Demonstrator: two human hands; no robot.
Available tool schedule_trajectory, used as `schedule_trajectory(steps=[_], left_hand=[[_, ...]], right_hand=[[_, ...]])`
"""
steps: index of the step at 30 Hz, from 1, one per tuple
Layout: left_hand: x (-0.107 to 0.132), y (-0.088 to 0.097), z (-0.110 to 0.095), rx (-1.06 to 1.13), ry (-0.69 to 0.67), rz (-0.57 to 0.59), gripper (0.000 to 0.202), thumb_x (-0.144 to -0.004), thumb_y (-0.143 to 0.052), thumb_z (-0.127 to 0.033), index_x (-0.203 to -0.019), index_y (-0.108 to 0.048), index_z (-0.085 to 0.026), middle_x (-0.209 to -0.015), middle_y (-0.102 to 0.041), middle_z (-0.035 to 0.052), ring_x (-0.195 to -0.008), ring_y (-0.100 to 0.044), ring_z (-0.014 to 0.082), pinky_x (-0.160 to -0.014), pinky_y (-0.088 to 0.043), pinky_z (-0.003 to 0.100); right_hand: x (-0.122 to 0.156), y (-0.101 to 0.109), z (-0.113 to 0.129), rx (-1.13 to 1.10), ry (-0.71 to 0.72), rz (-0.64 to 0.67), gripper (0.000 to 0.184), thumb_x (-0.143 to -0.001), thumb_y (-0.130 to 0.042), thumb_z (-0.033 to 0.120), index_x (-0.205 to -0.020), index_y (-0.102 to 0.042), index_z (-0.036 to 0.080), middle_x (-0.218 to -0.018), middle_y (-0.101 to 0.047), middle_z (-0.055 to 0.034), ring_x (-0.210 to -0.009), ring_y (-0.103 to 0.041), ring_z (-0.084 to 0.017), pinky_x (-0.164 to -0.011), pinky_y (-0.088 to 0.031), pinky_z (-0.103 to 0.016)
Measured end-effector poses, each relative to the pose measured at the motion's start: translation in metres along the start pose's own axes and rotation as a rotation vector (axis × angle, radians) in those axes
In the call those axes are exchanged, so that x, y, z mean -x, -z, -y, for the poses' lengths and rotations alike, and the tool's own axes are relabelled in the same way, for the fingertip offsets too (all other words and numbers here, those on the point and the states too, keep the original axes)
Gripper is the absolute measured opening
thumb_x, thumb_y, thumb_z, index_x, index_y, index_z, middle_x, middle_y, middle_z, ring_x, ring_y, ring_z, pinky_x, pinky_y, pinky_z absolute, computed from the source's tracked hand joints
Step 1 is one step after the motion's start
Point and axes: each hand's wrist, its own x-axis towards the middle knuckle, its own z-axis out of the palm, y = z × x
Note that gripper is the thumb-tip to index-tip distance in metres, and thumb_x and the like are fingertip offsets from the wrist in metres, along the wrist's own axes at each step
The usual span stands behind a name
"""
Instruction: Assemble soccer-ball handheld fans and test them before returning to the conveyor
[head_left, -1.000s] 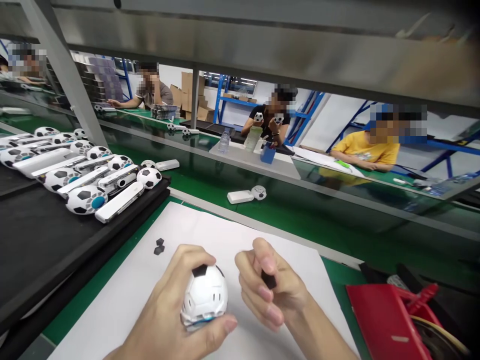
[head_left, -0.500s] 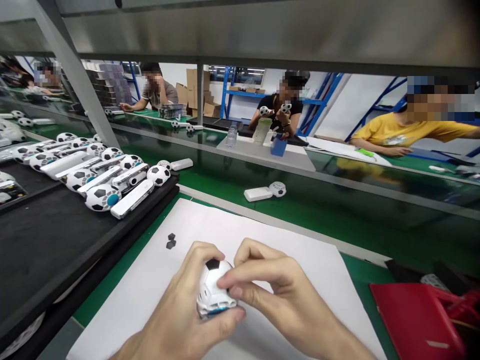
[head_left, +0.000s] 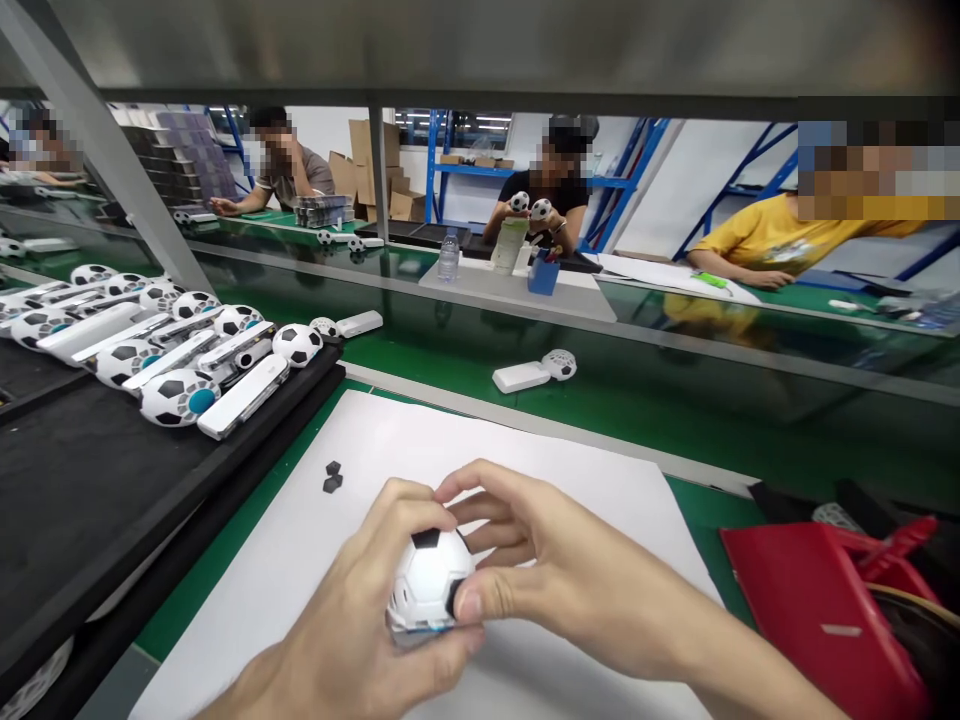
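A white soccer-ball-shaped fan (head_left: 435,575) with black patches sits in my left hand (head_left: 367,590), whose fingers and thumb wrap around its left side and underside. A bit of blue shows at its lower edge. My right hand (head_left: 532,560) cups the ball from the right, its thumb pressing at a black patch (head_left: 453,597) on the side. The right fingertips curve behind the ball and are partly hidden. Two small black pentagon pieces (head_left: 333,477) lie on the white sheet (head_left: 585,480) beyond my left hand.
At left, a black tray (head_left: 97,480) carries several soccer-ball fans (head_left: 180,397) with white handles. Another fan (head_left: 525,375) lies on the green surface beyond the sheet. A red bin (head_left: 817,600) stands at right. Several people sit across the line; one (head_left: 547,200) holds two balls.
My right hand has opened from a pinch on the ball's front to a cupped hold, with the thumb at the side patch. The view has shifted slightly right.
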Motion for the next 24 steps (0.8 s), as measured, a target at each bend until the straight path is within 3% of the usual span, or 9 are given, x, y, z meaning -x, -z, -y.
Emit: schedule_trajectory(steps=[4,7,10,13,16,21,24], left_hand=[[-0.004,0.003,-0.005,0.049,-0.029,0.041,0.048,-0.074,-0.071,-0.018,-0.114,-0.049,-0.030,-0.106,-0.048,0.0022,-0.090,-0.059,0.0189,-0.076,-0.052,0.033],[-0.006,0.000,-0.006,0.094,-0.086,0.012,0.042,-0.080,-0.074,-0.043,-0.115,-0.054,-0.030,-0.106,-0.050,0.0032,-0.092,-0.060,0.0193,-0.076,-0.054,0.031],[-0.007,-0.005,-0.005,0.086,-0.167,-0.077,0.042,-0.084,-0.065,-0.060,-0.112,-0.057,-0.030,-0.100,-0.054,0.0032,-0.090,-0.061,0.0178,-0.072,-0.055,0.028],[-0.006,-0.010,-0.007,0.037,-0.233,-0.130,0.042,-0.085,-0.063,-0.061,-0.110,-0.056,-0.029,-0.097,-0.058,0.0037,-0.088,-0.062,0.0180,-0.071,-0.057,0.027],[-0.005,-0.010,-0.010,-0.021,-0.262,-0.144,0.036,-0.088,-0.063,-0.053,-0.109,-0.055,-0.026,-0.095,-0.058,0.0050,-0.087,-0.063,0.0190,-0.071,-0.058,0.029],[-0.004,-0.008,-0.012,-0.075,-0.269,-0.142,0.033,-0.090,-0.062,-0.050,-0.108,-0.054,-0.023,-0.095,-0.057,0.0042,-0.087,-0.061,0.0169,-0.071,-0.057,0.026],[-0.002,-0.007,-0.013,-0.085,-0.272,-0.095,0.031,-0.091,-0.061,-0.049,-0.109,-0.053,-0.024,-0.097,-0.057,0.0043,-0.088,-0.062,0.0169,-0.072,-0.057,0.026]], right_hand=[[0.002,-0.002,0.006,0.022,-0.035,0.029,0.044,-0.076,-0.083,0.027,-0.107,-0.053,0.025,-0.096,-0.070,0.0011,-0.089,-0.068,-0.020,-0.073,-0.053,-0.029],[0.004,-0.006,0.007,0.011,-0.020,0.038,0.034,-0.081,-0.077,0.021,-0.103,-0.053,0.024,-0.095,-0.071,0.0011,-0.091,-0.068,-0.020,-0.077,-0.052,-0.029],[0.007,-0.012,0.005,0.018,-0.024,-0.016,0.030,-0.079,-0.071,0.009,-0.099,-0.055,0.024,-0.092,-0.070,0.0015,-0.086,-0.068,-0.019,-0.073,-0.053,-0.028],[0.008,-0.017,0.002,0.008,-0.038,-0.050,0.032,-0.075,-0.068,0.002,-0.094,-0.055,0.024,-0.088,-0.069,0.0021,-0.083,-0.070,-0.021,-0.071,-0.054,-0.029],[0.012,-0.020,-0.002,0.053,-0.007,-0.061,0.032,-0.074,-0.065,0.001,-0.093,-0.055,0.024,-0.096,-0.070,0.0010,-0.083,-0.071,-0.020,-0.074,-0.056,-0.031],[0.023,-0.023,-0.011,0.227,0.016,-0.146,0.028,-0.079,-0.058,0.009,-0.099,-0.057,0.028,-0.096,-0.072,0.0004,-0.106,-0.065,-0.024,-0.090,-0.053,-0.037],[0.028,-0.024,-0.014,0.239,-0.008,-0.147,0.027,-0.078,-0.059,0.010,-0.098,-0.057,0.029,-0.090,-0.072,0.0003,-0.108,-0.063,-0.026,-0.087,-0.052,-0.038]])
